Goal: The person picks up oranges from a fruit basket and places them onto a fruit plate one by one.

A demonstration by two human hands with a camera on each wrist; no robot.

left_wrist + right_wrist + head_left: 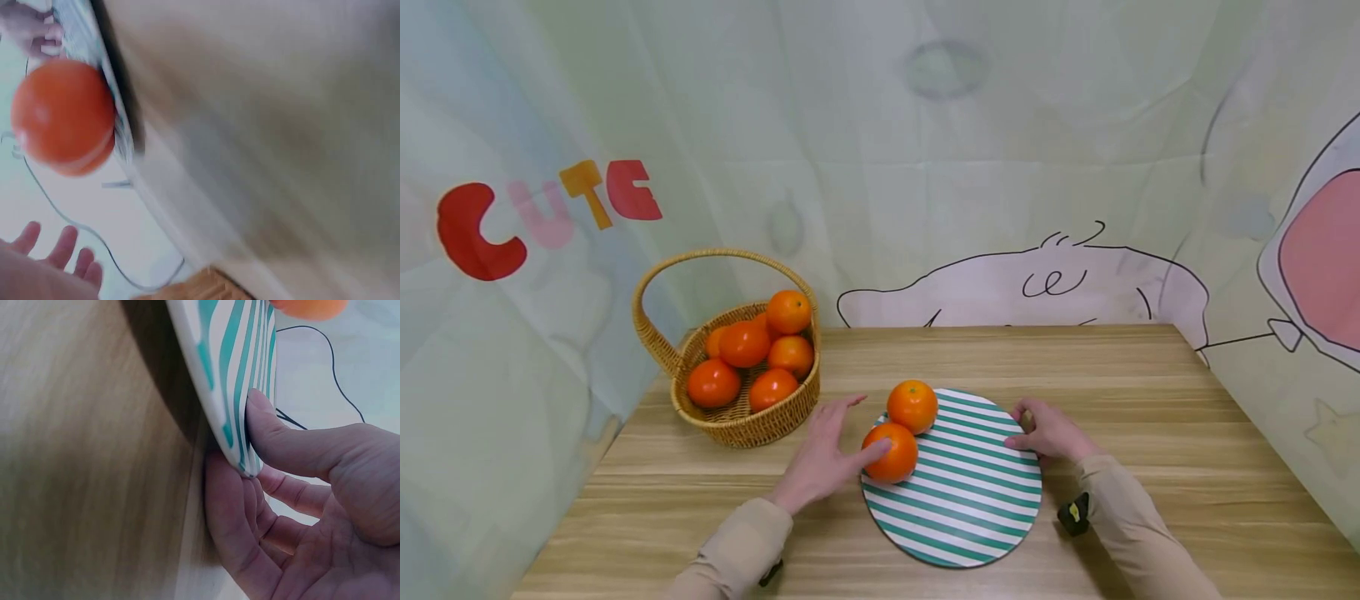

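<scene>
A round board (977,500) with green and white stripes lies on the wooden table. Two oranges sit at its left side: a near one (891,454) and a far one (913,407), seemingly touching. My left hand (822,458) is beside the near orange, fingers extended and thumb overlapping the fruit in the head view. In the left wrist view, a gap separates those fingers (62,247) from the orange (62,112). At the board's right edge, my right hand (1052,431) pinches the rim, thumb (269,428) on top and fingers underneath.
A wicker basket (760,429) with a tall handle stands at the table's left, holding several oranges (745,343). Behind the wooden table (1150,400) hangs a printed curtain (880,208), and it also runs along both sides.
</scene>
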